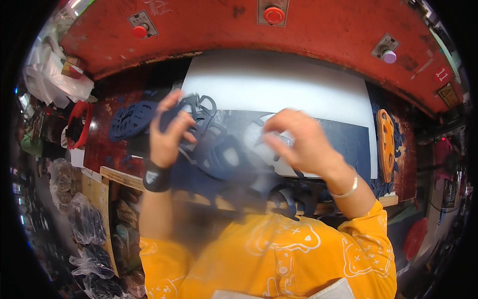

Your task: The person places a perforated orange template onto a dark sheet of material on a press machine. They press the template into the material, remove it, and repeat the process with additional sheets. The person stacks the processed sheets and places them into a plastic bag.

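A dark blue sheet (343, 139) with shaped cut-outs lies across a white board (279, 77). My left hand (169, 129) is over its left side, fingers spread apart beside loops of dark blue cut material (205, 105). My right hand (303, 142) is above the middle of the sheet, with fingers and thumb curled toward each other near a cut-out. Blur hides what is at those fingertips, if anything. Between my hands and my body, a smeared dark blue web of offcut (224, 159) hangs toward the table's near edge.
A red machine beam (209, 30) with push buttons spans the far side. Left of the board is a stack of dark blue perforated cut pieces (132, 120). An orange sole-shaped cutting die (385, 144) stands at right among blue scraps. Plastic bags (87, 217) are at lower left.
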A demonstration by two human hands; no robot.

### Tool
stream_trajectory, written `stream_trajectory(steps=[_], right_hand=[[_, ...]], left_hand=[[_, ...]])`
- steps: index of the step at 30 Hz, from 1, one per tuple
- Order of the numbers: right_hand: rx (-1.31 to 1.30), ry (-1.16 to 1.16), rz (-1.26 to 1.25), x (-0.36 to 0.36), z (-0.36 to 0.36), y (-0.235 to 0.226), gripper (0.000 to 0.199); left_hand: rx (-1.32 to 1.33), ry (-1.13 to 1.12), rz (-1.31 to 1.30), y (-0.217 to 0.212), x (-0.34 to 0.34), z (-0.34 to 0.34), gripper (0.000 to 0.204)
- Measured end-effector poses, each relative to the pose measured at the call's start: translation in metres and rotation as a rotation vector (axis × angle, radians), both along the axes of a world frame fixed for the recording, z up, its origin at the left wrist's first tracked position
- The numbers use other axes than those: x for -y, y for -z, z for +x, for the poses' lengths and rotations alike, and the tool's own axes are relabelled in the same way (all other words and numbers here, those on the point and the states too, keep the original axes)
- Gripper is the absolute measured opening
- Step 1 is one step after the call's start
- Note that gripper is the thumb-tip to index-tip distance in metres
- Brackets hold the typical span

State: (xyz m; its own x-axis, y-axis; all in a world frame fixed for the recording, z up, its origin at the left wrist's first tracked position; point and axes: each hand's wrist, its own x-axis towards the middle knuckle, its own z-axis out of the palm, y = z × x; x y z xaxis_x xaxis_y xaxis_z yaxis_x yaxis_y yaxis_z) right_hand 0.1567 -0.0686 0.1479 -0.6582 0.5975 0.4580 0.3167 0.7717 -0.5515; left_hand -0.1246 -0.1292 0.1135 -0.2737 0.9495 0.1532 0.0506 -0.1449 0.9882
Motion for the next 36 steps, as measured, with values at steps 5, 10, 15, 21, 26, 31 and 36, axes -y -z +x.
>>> stream_trajectory(steps=[5,10,15,21,26,31,36], right_hand=[[0.111,-0.029,-0.118,0.000,-0.031,0.014,0.011],[0.114,-0.025,-0.115,-0.004,-0.028,0.030,0.009],[0.073,-0.043,-0.175,-0.004,-0.029,0.029,0.010],[0.222,-0.062,-0.165,0.005,-0.073,0.004,0.027],[0.344,0.012,-0.139,0.001,-0.115,0.018,0.039],[0.483,-0.042,-0.166,0.000,-0.088,0.056,0.036],[0.583,-0.023,-0.325,0.007,-0.080,0.050,0.034]], left_hand=[[-1.141,0.547,0.102,0.017,0.032,0.034,0.079],[-1.181,0.577,0.142,0.021,0.021,0.028,0.055],[-0.016,0.041,-0.105,-0.006,-0.004,-0.018,0.017],[0.474,-0.065,0.036,-0.006,0.001,0.003,0.018],[0.341,-0.082,0.139,-0.014,0.002,-0.003,0.016],[0.641,-0.365,0.315,-0.080,-0.007,-0.112,0.031],[0.415,0.050,0.373,-0.147,-0.002,-0.176,0.037]])
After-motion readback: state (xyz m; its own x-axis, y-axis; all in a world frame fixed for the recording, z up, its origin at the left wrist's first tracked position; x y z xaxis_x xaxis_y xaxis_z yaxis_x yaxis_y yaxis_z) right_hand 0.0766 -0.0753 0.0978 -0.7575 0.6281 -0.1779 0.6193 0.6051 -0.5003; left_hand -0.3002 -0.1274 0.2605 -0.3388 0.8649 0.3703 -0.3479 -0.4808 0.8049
